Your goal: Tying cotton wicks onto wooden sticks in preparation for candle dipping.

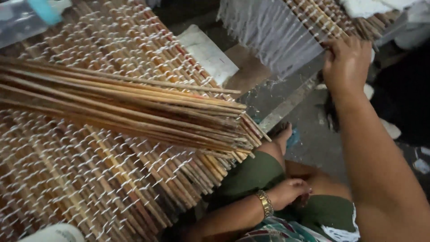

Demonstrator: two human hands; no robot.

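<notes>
My right hand reaches up to the far right and grips the edge of a woven stick mat where white threads hang down from it. My left hand, with a gold bracelet on the wrist, rests on my lap against green cloth. Its fingers are curled and nothing shows in them. A loose bundle of long thin brown sticks lies across a large stick mat bound with white string on the left, its ends pointing towards my knee.
A white sack or cushion and a brown board lie between the two mats. A grey concrete floor with a ledge runs below my right arm. A bare foot shows by the stick ends. A blue-capped clear object sits top left.
</notes>
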